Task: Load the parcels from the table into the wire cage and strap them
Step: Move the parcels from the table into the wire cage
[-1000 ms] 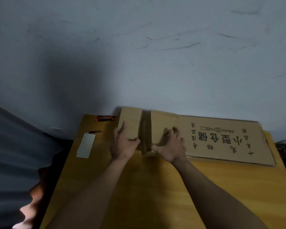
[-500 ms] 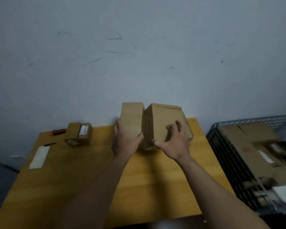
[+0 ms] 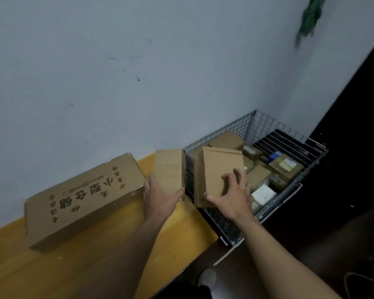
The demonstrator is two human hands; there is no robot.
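My left hand (image 3: pixel 160 196) grips a small brown cardboard parcel (image 3: pixel 170 167), held upright in the air at the table's right end. My right hand (image 3: pixel 232 196) grips a second, wider brown parcel (image 3: pixel 219 169), which hangs over the near left part of the wire cage (image 3: pixel 242 126). The two parcels are a little apart. Several cardboard parcels lie inside the cage, and a white one (image 3: pixel 263 194) sits near its front.
A long printed cardboard box (image 3: pixel 84 197) lies on the yellow wooden table (image 3: pixel 95 266) against the pale wall. The cage stands right of the table, lower than its top. Dark floor and a dark panel lie to the right.
Both hands have lifted the two parcels off the table and carried them right. The view has swung right, and the right parcel now hangs over the cage.
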